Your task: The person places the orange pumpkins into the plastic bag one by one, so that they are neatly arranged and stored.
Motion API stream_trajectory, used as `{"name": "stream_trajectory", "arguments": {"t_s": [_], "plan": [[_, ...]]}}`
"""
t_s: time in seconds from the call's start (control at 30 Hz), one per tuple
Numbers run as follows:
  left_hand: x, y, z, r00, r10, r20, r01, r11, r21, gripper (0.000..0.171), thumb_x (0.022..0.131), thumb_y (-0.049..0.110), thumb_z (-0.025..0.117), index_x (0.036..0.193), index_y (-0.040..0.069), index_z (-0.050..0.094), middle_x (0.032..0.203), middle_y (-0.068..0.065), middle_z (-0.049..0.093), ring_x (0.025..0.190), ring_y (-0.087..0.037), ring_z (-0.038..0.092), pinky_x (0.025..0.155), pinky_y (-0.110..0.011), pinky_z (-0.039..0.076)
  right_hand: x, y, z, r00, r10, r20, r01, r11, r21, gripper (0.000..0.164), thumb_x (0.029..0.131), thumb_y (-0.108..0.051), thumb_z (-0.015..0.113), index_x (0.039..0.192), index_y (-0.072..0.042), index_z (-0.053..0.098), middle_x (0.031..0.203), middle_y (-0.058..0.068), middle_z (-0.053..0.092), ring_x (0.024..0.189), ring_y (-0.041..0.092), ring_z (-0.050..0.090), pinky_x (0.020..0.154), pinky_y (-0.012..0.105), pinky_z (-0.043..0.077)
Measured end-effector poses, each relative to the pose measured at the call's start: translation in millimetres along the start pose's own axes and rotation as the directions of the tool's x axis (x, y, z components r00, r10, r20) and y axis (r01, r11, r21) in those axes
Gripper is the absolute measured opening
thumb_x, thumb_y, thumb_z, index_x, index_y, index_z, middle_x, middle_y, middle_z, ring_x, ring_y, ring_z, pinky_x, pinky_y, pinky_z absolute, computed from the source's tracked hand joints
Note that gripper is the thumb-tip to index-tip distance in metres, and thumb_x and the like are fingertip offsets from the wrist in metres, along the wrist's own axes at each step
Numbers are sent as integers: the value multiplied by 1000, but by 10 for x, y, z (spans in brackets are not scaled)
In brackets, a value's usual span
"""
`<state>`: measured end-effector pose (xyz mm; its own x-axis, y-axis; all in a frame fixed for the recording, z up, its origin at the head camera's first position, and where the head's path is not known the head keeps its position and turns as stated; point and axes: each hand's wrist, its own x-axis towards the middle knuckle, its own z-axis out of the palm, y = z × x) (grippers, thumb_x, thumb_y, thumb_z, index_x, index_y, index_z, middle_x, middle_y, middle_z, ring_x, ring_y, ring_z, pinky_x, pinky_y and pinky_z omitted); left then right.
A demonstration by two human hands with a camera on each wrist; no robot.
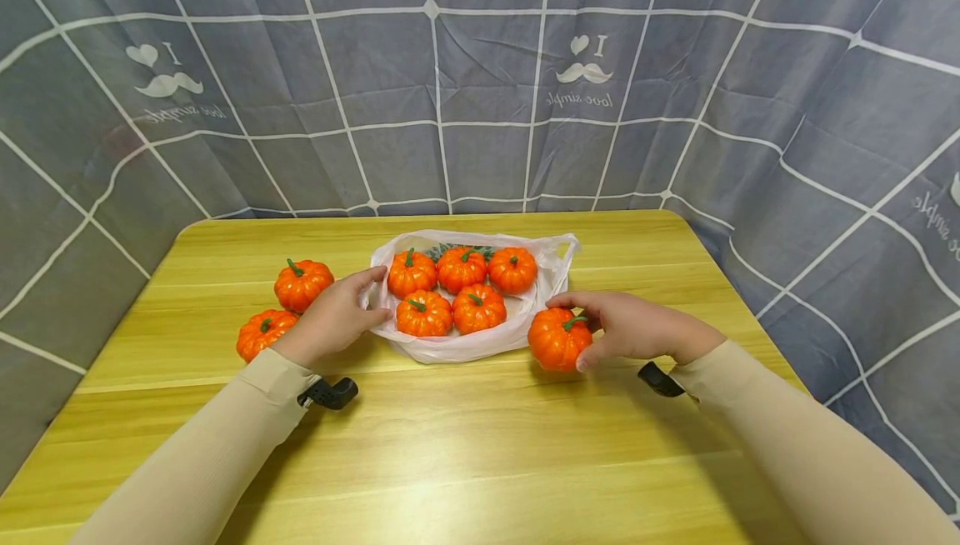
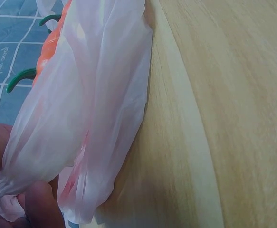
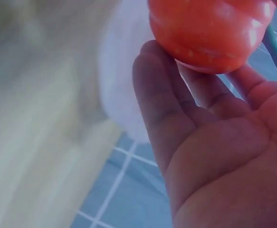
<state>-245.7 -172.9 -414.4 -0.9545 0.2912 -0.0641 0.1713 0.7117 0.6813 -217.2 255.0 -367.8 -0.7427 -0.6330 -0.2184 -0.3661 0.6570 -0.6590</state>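
Beige sleeves (image 1: 198, 453) lie nearest the camera, in front of the white plastic bag (image 1: 450, 349). At the bag's near right corner, an orange pumpkin (image 1: 555, 340) is held in the curled fingers of the right hand (image 1: 637, 328). Five pumpkins (image 1: 478, 309) sit inside the bag, whose left edge the left hand (image 1: 336, 317) pinches. Two loose pumpkins (image 1: 303, 287) rest left of the bag; a grey checked curtain (image 1: 487, 70) hangs behind it.

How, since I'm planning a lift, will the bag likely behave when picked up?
Likely floppy: the bag shows many creases. It may tear, since its plastic looks thin and translucent. The rounded pumpkins inside, lying loose, might roll together.
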Motion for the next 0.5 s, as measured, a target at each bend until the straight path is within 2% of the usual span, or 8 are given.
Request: {"name": "stream_trajectory", "arguments": {"t_s": [0.1,0.3,0.5], "plan": [[0,1,3,1000,-1,1,1,1000,-1,74,99,22,71,162,1,38,168,-18,40,155,-44,34,125,-63,29,36,-84,-99,999,-39,-30,40,999,35,82,82,-13,90,152,-6,49,139,11,65,116,21,66,105,39,54],[6,1,6,1000,-1,-6,1,1000,0,74,99,23,72,162,2,38,168,-17,40,155,-43,34,126,-62,29,128,-250,-272,991,-73,-110,82,993,80,83,83,-8,89,154,-6,47,144,14,60,113,24,67,100,36,57],[6,2,4,1000,-9,-7,9,1000,-5,74,99,23,72,162,2,38,168,-17,40,155,-43,35,126,-62,30,375,-332,-301,977,-13,-214,30,997,76,87,86,-13,88,158,-7,41,149,14,56,124,32,66,102,42,59]]}}
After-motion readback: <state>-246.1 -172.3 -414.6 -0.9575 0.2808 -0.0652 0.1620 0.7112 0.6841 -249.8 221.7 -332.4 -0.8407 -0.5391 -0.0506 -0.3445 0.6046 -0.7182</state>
